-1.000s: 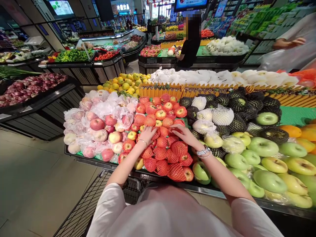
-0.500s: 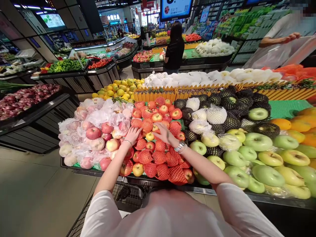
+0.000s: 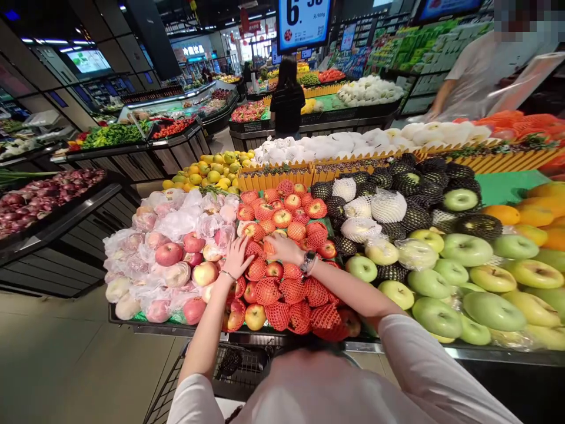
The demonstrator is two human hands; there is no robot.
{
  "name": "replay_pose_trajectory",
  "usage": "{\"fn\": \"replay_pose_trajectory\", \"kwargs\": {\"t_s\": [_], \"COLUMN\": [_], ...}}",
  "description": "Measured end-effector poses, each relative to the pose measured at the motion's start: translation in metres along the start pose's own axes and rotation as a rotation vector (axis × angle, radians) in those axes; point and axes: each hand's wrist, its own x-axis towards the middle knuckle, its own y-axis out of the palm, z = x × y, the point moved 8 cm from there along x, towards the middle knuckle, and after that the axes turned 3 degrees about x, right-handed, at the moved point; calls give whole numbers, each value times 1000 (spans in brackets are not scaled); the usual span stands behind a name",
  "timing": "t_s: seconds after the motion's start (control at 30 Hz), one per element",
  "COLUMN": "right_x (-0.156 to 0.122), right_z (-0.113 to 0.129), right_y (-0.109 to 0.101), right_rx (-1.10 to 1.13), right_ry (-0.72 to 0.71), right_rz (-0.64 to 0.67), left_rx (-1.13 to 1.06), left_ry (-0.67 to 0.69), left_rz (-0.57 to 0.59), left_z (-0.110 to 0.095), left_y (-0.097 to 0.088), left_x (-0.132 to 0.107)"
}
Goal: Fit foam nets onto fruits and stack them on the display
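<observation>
Red-and-yellow apples (image 3: pixel 282 218), many in red foam nets, fill the middle of the display. My left hand (image 3: pixel 237 257) rests with fingers spread at the left side of this pile, nearest to the netted apples and holding nothing. Just to its right, my right hand (image 3: pixel 285 248) reaches in from the right with bent fingers around a red-netted apple (image 3: pixel 268 247). The hand covers part of that apple. A watch sits on the right wrist and a thin bracelet on the left.
Bagged pinkish apples (image 3: pixel 168 254) lie to the left, green apples (image 3: pixel 465 250) and black-netted fruit (image 3: pixel 410 176) to the right. An orange fence (image 3: pixel 278 176) runs behind. Below the display's front edge is a shopping cart (image 3: pixel 229 362). A person (image 3: pixel 472 70) stands at far right.
My right hand has lowered onto the pile and its fingers have closed in on a netted apple. My left hand stays spread beside it. The view has shifted slightly.
</observation>
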Motion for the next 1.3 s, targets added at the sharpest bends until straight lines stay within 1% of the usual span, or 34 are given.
{"fn": "replay_pose_trajectory", "kwargs": {"t_s": [0.1, 0.2, 0.3, 0.37, 0.43, 0.5, 0.6, 0.67, 0.7, 0.73, 0.8, 0.87, 0.9, 0.93, 1.03, 1.1, 1.13, 1.23, 1.3], "right_x": [-14, -24, -29, -31, -32, -32, -32, -32, -32, -32, -33, -34, -34, -35, -36, -36, -36, -39, -44], "right_z": [-7, -6, -4, -5, -8, -9, -8, -8, -9, -10, -10, -12, -13, -15, -22, -26, -28, -27, -24], "right_y": [8, 12, 10, 3, -4, -6, 7, 16, 18, 19, 19, 17, 17, 18, 22, 21, 18, 2, -7], "right_rx": [-26, -18, 7, 28, 48, 58, 56, 47, 42, 35, 23, 20, 26, 36, 79, 116, 135, 183, 203], "right_ry": [54, 89, 115, 140, 154, 143, 110, 123, 140, 159, 182, 185, 183, 181, 190, 209, 219, 220, 201], "right_rz": [32, 28, 11, -24, -59, -56, 10, 22, 12, -7, -43, -54, -47, -34, 9, 3, -24, -161, -211], "left_rx": [87, 179, 268, 284, 255, 198, 102, 68, 62, 59, 46, 28, 23, 20, 22, 20, 18, 5, -21], "left_ry": [-62, -167, -297, -349, -348, -331, -300, -324, -351, -383, -428, -428, -419, -412, -399, -393, -389, -374, -360], "left_rz": [56, 75, 95, 99, 105, 100, 21, -28, -27, 5, 137, 262, 295, 302, 278, 272, 270, 273, 285], "left_z": [0, 1, 2, 2, -1, -5, -8, -6, -3, 1, 7, 10, 10, 11, 12, 11, 10, 8, 10], "left_y": [5, 2, -9, -20, -32, -43, -59, -64, -62, -55, -34, -10, -1, 5, 14, 17, 19, 19, 16], "left_x": [4, 8, 9, 13, 19, 28, 46, 60, 67, 74, 85, 92, 93, 94, 95, 95, 96, 100, 101]}}
